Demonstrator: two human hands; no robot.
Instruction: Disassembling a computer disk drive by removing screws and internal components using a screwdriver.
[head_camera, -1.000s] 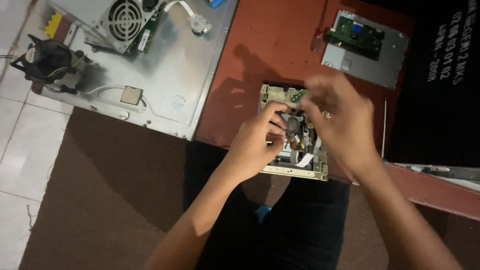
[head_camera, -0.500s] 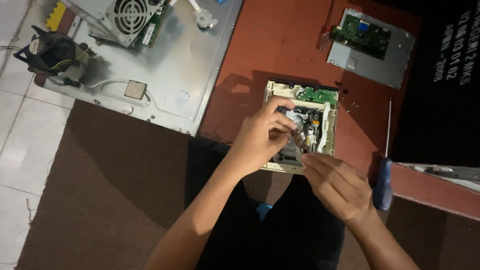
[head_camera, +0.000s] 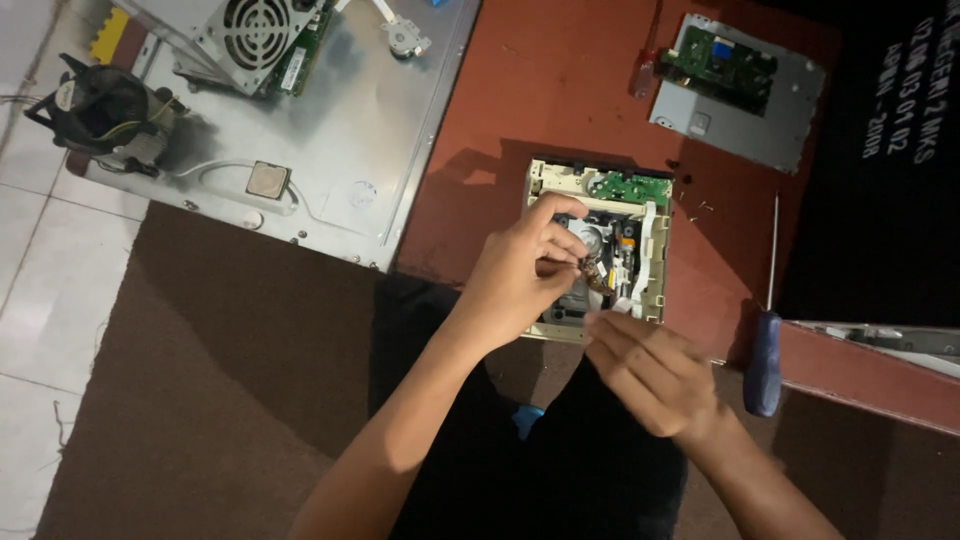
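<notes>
two bare hands work over an opened optical drive mechanism (head_camera: 640, 200), a cream-framed unit lying on a reddish-brown table (head_camera: 560, 90) just in front of the person's lap. the right hand (head_camera: 650, 375), nearest the viewer, rests at the drive's near edge with its fingers extended and close together, their tips touching a white ribbon strip at that edge; whether they pinch it cannot be told. the left hand (head_camera: 520, 275) lies over the middle of the mechanism, fingers curled narrow around a small part near the round spindle hub; what is gripped is hidden. judged from the layout, disassembly is well along: the drive's cover is off, its green circuit board (head_camera: 628, 186) and inner carriage are exposed, and small loose screws (head_camera: 700, 208) lie beside it, while the inner mechanism remains seated in its frame. a blue-handled screwdriver (head_camera: 764, 360) lies untouched just right of the drive. farther off, a grey metal plate bearing a green board (head_camera: 738, 92) sits at the table's far right. to the left, a grey metal panel (head_camera: 350, 130) carries a square processor chip (head_camera: 267, 180), a black cooler fan (head_camera: 100, 108) and a vented power supply (head_camera: 262, 35). at far right a black surface (head_camera: 880, 200) bears white printed lettering, rotated sideways.
</notes>
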